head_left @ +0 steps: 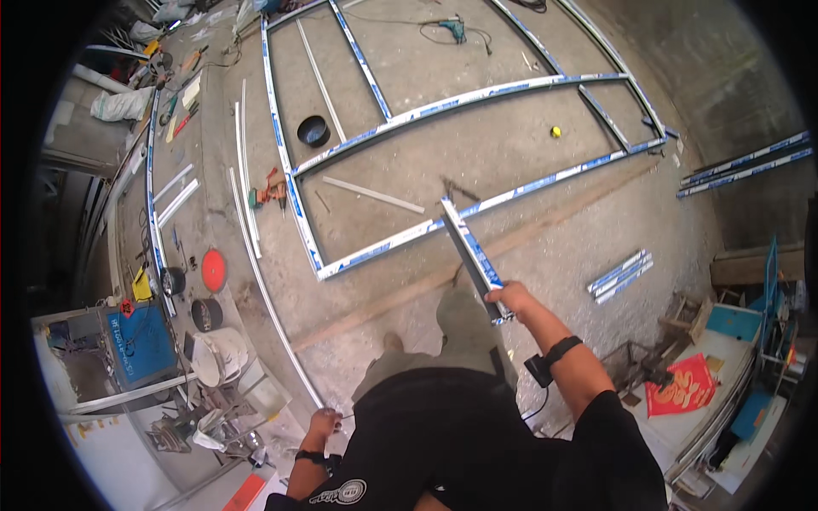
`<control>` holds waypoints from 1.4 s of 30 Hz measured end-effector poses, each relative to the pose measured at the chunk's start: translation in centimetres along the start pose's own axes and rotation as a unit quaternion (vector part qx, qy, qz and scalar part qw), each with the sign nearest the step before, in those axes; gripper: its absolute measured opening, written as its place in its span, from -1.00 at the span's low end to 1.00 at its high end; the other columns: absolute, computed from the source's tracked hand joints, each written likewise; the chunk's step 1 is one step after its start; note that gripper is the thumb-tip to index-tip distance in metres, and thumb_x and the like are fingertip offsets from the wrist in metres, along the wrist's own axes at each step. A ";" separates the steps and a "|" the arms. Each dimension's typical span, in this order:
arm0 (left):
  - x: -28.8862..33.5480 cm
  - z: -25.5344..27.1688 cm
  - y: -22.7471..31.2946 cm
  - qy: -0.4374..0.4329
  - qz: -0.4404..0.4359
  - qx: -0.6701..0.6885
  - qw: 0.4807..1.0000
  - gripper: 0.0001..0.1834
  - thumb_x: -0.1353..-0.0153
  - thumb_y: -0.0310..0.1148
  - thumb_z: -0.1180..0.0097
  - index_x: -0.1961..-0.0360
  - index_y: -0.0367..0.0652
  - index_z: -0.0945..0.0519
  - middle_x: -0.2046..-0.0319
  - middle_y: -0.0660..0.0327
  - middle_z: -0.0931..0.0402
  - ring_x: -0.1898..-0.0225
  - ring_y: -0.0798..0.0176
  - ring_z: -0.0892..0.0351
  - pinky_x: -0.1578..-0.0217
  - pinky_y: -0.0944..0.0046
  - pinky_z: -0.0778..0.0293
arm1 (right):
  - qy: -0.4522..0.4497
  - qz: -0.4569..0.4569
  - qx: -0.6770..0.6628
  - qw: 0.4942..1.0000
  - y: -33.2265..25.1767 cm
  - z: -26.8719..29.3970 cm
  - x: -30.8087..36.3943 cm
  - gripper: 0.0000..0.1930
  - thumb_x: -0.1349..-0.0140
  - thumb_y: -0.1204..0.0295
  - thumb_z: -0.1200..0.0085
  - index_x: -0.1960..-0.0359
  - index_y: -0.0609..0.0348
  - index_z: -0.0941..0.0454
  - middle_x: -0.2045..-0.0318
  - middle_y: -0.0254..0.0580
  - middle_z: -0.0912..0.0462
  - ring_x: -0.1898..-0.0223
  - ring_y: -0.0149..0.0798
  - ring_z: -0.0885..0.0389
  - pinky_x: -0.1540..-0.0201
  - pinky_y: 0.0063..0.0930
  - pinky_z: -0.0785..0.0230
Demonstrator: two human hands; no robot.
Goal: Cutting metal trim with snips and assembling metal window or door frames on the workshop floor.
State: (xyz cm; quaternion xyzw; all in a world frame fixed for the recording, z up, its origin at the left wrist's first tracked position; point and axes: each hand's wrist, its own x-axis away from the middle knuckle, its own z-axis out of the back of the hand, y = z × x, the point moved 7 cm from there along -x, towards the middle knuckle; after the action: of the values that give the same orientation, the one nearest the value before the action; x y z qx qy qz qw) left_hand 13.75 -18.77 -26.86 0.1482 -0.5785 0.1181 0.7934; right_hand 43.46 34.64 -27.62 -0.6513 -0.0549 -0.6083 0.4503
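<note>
My right hand is closed around the near end of a short metal profile wrapped in blue and white film. The profile's far end reaches the near bar of a large metal frame lying on the floor; whether they touch I cannot tell. Down by my left side, my left hand is closed, with a small thin thing showing at its fingers that I cannot make out. Just beyond that hand is the near end of a long thin white strip.
Inside the frame lie a black bowl, a yellow tape measure and a teal power drill. An orange-red drill rests left of it. Short profiles lie at right. A cluttered bench stands right; a red disc lies left.
</note>
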 end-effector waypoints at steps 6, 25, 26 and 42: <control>6.8 -4.1 11.1 0.018 -0.063 0.028 0.997 -0.49 0.08 -0.46 -0.15 0.02 -0.38 -0.44 0.27 0.03 -0.57 0.31 0.16 -0.58 0.33 0.22 -0.52 | -0.043 -0.030 0.003 0.999 -4.0 2.9 -5.0 -0.63 0.15 0.44 -0.23 0.28 0.43 -0.54 0.42 -0.09 -0.61 0.41 -0.20 -0.56 0.32 -0.34 -0.39; 0.4 -1.2 20.4 0.034 -0.110 0.015 0.993 -0.50 0.03 -0.33 -0.20 0.06 -0.40 -0.46 0.39 0.08 -0.58 0.43 0.27 -0.55 0.42 0.30 -0.46 | -0.007 -0.153 0.003 0.988 -7.2 5.2 -11.2 -0.71 0.11 0.51 -0.23 0.33 0.45 -0.53 0.47 -0.03 -0.59 0.54 -0.10 -0.59 0.50 -0.21 -0.44; -0.6 -0.3 21.8 0.047 -0.139 0.012 0.989 -0.50 0.04 -0.33 -0.19 0.07 -0.39 -0.47 0.41 0.07 -0.57 0.43 0.27 -0.55 0.41 0.30 -0.46 | -0.008 -0.151 0.043 0.988 -8.2 5.1 -11.3 -0.65 0.14 0.48 -0.27 0.29 0.46 -0.54 0.41 -0.02 -0.60 0.48 -0.10 -0.59 0.43 -0.22 -0.43; 4.0 3.9 22.1 0.041 -0.003 0.019 0.999 -0.59 0.00 -0.39 -0.11 0.10 -0.36 -0.46 0.33 0.10 -0.55 0.39 0.29 -0.54 0.40 0.35 -0.46 | 0.042 -0.049 0.059 0.996 -14.1 5.4 -17.1 -0.51 0.22 0.49 -0.24 0.15 0.44 -0.49 0.38 -0.08 -0.61 0.41 -0.23 -0.57 0.33 -0.40 -0.41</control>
State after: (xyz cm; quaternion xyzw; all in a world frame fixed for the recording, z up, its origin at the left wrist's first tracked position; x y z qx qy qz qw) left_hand 3.57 0.40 -19.75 0.1604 -0.5422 0.1329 0.8140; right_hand 34.40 54.59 -33.92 -0.5937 -0.1034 -0.6525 0.4594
